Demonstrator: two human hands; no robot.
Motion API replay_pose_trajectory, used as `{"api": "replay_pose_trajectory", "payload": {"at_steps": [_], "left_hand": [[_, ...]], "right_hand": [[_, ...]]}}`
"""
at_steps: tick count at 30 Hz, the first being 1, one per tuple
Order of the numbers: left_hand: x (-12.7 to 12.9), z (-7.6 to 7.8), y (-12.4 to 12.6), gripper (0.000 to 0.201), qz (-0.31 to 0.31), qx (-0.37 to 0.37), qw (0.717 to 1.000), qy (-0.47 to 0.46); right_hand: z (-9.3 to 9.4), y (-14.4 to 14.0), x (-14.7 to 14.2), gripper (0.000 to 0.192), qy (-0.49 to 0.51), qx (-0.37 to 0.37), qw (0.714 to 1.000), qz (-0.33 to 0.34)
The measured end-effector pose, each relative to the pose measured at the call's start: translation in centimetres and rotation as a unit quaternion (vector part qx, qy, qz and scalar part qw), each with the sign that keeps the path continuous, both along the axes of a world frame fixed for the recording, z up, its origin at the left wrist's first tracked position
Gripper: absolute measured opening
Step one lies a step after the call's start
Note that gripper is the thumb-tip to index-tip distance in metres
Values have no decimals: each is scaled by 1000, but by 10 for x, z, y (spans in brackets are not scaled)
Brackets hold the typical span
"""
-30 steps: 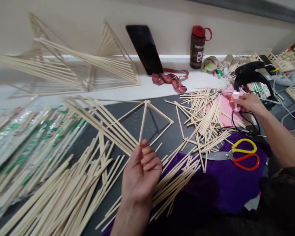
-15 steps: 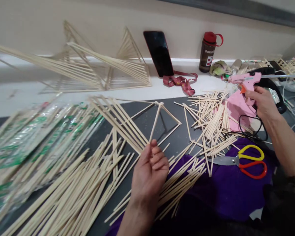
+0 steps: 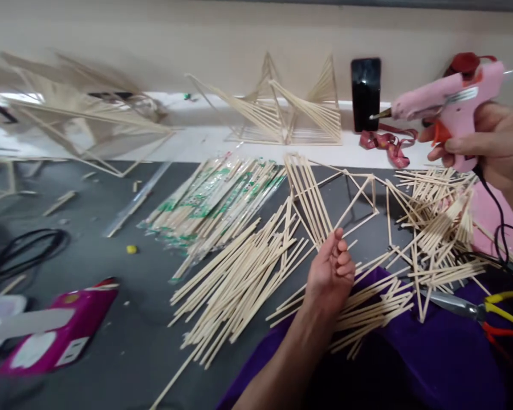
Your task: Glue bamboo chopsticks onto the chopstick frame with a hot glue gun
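- Two bare hands are held over a grey table (image 3: 154, 307), one near its middle and one raised at the right.
- By the left hand (image 3: 331, 270), a wooden stick frame (image 3: 310, 193) is pinched at its near end between thumb and forefinger; the other fingers are curled in toward the palm.
- The frame is spread just beyond that hand, between wrapped stick packs (image 3: 222, 199) and a heap of short sticks (image 3: 436, 222).
- By the right hand (image 3: 489, 142), a pink glue gun (image 3: 431, 102) is gripped around its handle, with fingers bent near the orange trigger (image 3: 441, 132); whether it is pressed cannot be told.
- The metal nozzle (image 3: 381, 114) is pointed left, away from the frame, and is seen in front of the foot of a phone (image 3: 365, 91) leaned against the wall.
- Loose long sticks (image 3: 235, 279) are strewn left of the left forearm.
- Scissors (image 3: 457, 304) are laid on purple cloth (image 3: 448, 364), right of the left hand.
- Twisted stick structures (image 3: 252, 114) are stood along the wall.
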State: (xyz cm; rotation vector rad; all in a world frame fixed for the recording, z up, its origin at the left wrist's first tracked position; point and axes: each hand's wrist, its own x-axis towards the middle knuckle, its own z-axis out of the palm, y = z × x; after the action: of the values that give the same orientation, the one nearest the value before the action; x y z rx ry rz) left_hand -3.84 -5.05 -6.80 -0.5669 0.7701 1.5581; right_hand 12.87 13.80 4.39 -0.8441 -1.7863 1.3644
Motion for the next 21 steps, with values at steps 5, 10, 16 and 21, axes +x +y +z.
{"api": "replay_pose_trajectory", "payload": {"at_steps": [5, 10, 16, 21], "left_hand": [[-1, -1, -3, 31, -5, 10, 1000, -4], [-2, 0, -5, 28, -8, 3, 1000, -7], [-4, -2, -8, 30, -5, 13, 1000, -18], [-5, -2, -7, 33, -1, 18, 999, -27]], "right_hand": [[-5, 2, -48, 21, -56, -38, 993, 97], [-5, 2, -78, 6, -122, -45, 987, 97], [-9, 2, -90, 16, -141, 9, 983, 115], [-7, 0, -94, 19, -165, 38, 978, 119]]}}
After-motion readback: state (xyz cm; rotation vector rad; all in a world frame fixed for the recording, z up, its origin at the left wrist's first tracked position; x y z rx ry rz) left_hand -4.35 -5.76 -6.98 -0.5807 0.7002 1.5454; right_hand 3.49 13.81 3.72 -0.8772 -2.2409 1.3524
